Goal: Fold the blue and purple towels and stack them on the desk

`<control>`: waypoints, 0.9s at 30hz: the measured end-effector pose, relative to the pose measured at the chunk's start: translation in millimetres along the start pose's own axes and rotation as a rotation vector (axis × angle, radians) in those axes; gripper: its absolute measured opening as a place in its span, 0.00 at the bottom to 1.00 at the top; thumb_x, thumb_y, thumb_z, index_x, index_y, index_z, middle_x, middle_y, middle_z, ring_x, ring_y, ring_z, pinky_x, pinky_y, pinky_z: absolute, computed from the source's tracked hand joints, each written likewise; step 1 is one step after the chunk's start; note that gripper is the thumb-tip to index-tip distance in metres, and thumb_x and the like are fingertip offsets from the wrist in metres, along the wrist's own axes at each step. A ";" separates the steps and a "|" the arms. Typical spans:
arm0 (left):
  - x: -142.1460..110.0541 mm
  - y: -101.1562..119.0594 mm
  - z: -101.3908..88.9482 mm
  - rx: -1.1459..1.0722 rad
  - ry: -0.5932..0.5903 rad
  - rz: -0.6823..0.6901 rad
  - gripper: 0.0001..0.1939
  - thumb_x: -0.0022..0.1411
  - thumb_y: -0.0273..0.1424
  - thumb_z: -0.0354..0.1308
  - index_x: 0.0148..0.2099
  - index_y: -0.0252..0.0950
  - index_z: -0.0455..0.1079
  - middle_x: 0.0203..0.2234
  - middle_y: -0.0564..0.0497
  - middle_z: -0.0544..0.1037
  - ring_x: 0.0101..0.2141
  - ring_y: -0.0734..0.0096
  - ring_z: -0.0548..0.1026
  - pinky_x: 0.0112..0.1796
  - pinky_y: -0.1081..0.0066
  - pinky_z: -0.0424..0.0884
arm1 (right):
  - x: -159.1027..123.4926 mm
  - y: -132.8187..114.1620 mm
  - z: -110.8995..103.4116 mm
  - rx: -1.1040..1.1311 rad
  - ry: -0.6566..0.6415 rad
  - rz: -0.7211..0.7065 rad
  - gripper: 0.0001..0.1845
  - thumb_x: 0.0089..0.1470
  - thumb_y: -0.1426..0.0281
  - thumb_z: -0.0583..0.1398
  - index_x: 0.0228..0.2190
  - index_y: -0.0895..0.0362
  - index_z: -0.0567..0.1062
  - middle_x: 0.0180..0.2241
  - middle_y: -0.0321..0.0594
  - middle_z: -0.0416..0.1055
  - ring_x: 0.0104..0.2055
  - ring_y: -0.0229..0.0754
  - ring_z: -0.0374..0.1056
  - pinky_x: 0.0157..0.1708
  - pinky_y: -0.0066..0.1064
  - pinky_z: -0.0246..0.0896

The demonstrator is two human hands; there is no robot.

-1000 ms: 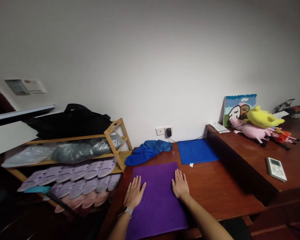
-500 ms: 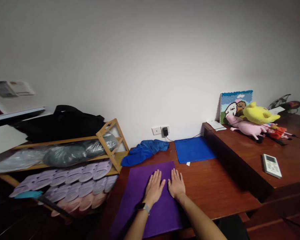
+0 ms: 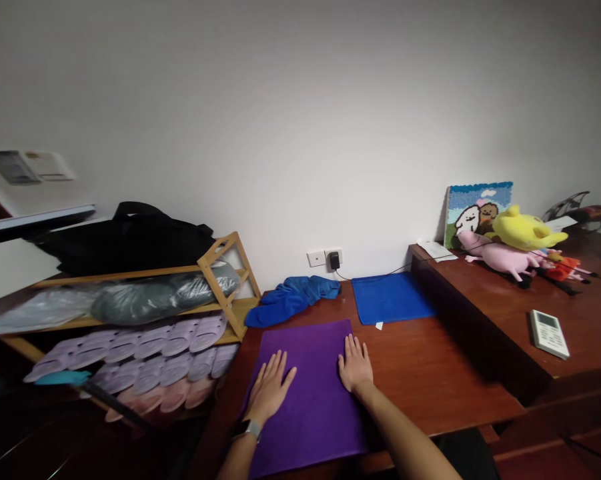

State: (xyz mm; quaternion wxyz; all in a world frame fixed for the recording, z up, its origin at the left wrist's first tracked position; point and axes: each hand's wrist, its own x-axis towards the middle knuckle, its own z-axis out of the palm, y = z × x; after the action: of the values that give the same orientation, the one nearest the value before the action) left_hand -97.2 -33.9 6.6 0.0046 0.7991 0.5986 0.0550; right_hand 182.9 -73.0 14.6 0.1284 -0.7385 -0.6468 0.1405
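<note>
A purple cloth lies spread flat on the brown wooden table, its near edge close to the table's front. My left hand, with a watch on the wrist, rests flat on the cloth's left side, fingers stretched out. On the right edge of the cloth lies my right hand, palm down and fingers extended. Neither hand grips anything. Behind the purple cloth sit a crumpled blue cloth at the left and a flat blue cloth with a small white tag at the right.
A wooden rack with rows of lilac and pink slippers and a black bag stands left. On the raised surface at right are plush toys, a picture and a white remote. A plugged-in adapter trails a cable.
My left hand has slid left and toward me across the purple cloth, away from my right hand. The right hand stays nearly in place at the right edge. The view has shifted slightly.
</note>
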 end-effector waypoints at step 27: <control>15.7 -7.2 0.3 0.008 0.040 -0.046 0.41 0.71 0.55 0.35 0.74 0.33 0.49 0.72 0.41 0.51 0.71 0.56 0.50 0.68 0.52 0.46 | 5.9 -0.1 -12.1 -0.051 -0.021 -0.011 0.36 0.68 0.58 0.38 0.72 0.59 0.41 0.74 0.35 0.30 0.75 0.44 0.26 0.71 0.44 0.20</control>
State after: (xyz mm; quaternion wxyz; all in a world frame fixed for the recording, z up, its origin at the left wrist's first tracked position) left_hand -99.7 -16.8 7.0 -0.0096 0.7838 0.6172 0.0685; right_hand 188.0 -67.2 25.6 0.1036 -0.7363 -0.6557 0.1310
